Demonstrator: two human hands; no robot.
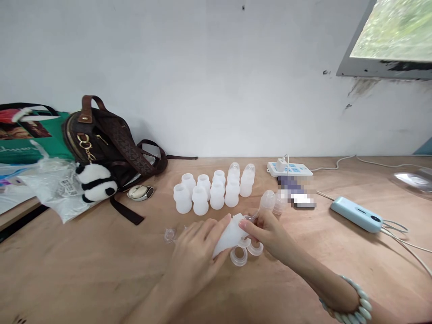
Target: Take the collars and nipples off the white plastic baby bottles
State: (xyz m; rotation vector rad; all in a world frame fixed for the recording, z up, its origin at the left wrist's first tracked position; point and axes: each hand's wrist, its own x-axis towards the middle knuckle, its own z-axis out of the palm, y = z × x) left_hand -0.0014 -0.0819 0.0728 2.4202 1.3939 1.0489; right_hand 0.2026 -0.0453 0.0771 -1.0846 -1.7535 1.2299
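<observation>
My left hand (197, 247) is wrapped round a frosted white baby bottle (228, 236), which is tilted with its neck up and to the right. The thumb of my right hand (266, 227) presses on the bottle's neck. Its other fingers curl beside the neck and are partly hidden; something clear shows near them. Under the bottle lie several translucent collar rings (239, 257). Behind my right hand stand clear dome caps (267, 200). Small clear nipples (170, 235) lie left of my left hand.
Several white bottles (200, 200) stand in rows behind my hands, two at the back right wearing clear domes (249, 171). Left are a brown backpack (111, 139), panda charm (97, 183), plastic bag (57, 189) and mouse (140, 192). Right are a power strip (297, 170) and blue device (356, 214) with cables.
</observation>
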